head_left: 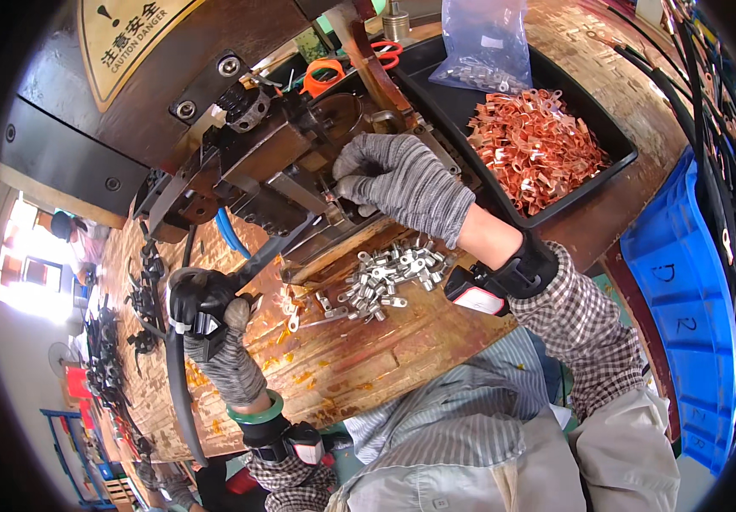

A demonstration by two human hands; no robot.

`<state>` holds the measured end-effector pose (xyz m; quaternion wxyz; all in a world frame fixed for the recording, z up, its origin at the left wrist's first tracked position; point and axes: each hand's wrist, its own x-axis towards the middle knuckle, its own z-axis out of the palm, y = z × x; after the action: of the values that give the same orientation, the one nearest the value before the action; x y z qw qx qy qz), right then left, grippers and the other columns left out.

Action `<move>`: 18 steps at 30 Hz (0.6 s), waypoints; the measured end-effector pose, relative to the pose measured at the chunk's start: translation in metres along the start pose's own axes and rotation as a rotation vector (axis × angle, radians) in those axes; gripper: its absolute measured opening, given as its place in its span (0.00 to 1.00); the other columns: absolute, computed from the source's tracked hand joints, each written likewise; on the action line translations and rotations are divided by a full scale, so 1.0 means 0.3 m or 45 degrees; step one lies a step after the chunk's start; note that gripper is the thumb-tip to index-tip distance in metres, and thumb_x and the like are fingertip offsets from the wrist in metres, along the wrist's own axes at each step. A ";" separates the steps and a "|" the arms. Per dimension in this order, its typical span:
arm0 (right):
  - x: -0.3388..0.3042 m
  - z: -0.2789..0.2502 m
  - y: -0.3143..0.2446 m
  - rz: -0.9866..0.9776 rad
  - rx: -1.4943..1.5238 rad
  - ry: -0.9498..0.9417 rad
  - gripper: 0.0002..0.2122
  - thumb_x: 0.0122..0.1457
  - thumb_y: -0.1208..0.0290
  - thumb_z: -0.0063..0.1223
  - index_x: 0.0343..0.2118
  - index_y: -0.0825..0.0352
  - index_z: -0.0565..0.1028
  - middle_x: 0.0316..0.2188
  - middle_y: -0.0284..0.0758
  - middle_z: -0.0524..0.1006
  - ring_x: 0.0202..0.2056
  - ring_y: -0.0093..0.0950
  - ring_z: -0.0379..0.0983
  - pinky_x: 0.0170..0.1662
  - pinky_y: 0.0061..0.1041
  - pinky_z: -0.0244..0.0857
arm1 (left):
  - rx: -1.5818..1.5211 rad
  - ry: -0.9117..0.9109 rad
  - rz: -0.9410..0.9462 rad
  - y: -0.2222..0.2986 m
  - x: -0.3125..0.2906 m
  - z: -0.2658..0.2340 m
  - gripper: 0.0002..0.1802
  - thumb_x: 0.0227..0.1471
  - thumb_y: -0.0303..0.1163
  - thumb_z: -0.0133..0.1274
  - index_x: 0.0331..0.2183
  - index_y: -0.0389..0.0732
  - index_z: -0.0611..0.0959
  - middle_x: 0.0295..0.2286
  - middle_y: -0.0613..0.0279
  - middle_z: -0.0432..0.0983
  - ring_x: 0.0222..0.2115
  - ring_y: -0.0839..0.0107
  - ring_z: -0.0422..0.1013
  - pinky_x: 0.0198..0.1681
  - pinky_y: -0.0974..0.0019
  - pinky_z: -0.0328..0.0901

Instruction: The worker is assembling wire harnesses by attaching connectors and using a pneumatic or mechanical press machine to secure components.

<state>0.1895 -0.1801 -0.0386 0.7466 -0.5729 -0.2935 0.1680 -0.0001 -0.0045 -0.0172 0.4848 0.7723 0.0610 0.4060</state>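
My left hand (230,363), in a grey striped glove, is closed round a bundled black cable (201,297) with a white tie. One length of it hangs down past the table edge, and a black strand runs up toward the press (257,171). My right hand (406,181), gloved alike, has its fingers pinched together at the press tooling. What they hold is too small and too covered to make out. Below that hand lies a pile of silver cable lugs (385,277) on the wooden table (359,367), with a few loose pieces to its left.
Right of the press, a black tray (569,192) holds copper terminals (534,149) and a clear bag of lugs (487,51). Orange-handled scissors (324,77) lie behind. A blue bin (684,316) and black cables are at far right. Another person's gloved hands (163,480) show lower left.
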 end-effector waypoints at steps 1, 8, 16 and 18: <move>0.003 -0.005 0.011 -0.093 -0.134 0.021 0.03 0.45 0.78 0.53 0.25 0.69 0.74 0.18 0.31 0.73 0.21 0.20 0.70 0.23 0.19 0.66 | -0.020 0.005 -0.040 0.001 0.001 0.003 0.27 0.39 0.28 0.61 0.43 0.39 0.69 0.35 0.67 0.67 0.34 0.76 0.65 0.34 0.75 0.65; 0.003 -0.010 -0.018 0.176 0.014 -0.052 0.05 0.45 0.74 0.54 0.26 0.68 0.74 0.18 0.33 0.73 0.20 0.22 0.70 0.25 0.22 0.65 | 0.022 0.018 0.029 -0.012 0.006 0.000 0.28 0.39 0.27 0.61 0.44 0.41 0.69 0.35 0.67 0.67 0.33 0.76 0.65 0.32 0.76 0.65; -0.087 -0.143 -0.037 -0.344 -0.420 0.383 0.08 0.50 0.70 0.53 0.30 0.68 0.73 0.24 0.34 0.74 0.27 0.23 0.70 0.33 0.22 0.64 | 0.122 0.018 0.040 -0.020 0.000 -0.014 0.27 0.40 0.27 0.60 0.44 0.41 0.69 0.36 0.67 0.67 0.34 0.76 0.65 0.33 0.76 0.65; -0.126 -0.201 -0.029 -0.314 -0.306 0.517 0.06 0.51 0.72 0.52 0.30 0.69 0.73 0.24 0.32 0.74 0.28 0.20 0.69 0.34 0.20 0.64 | 0.089 -0.030 0.022 -0.020 0.008 0.004 0.27 0.40 0.27 0.60 0.44 0.41 0.69 0.36 0.66 0.66 0.34 0.76 0.65 0.33 0.76 0.65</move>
<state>0.1976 -0.2506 -0.0498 0.7316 -0.6394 -0.2230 -0.0786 0.0041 -0.0010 -0.0207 0.4549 0.7939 0.0627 0.3985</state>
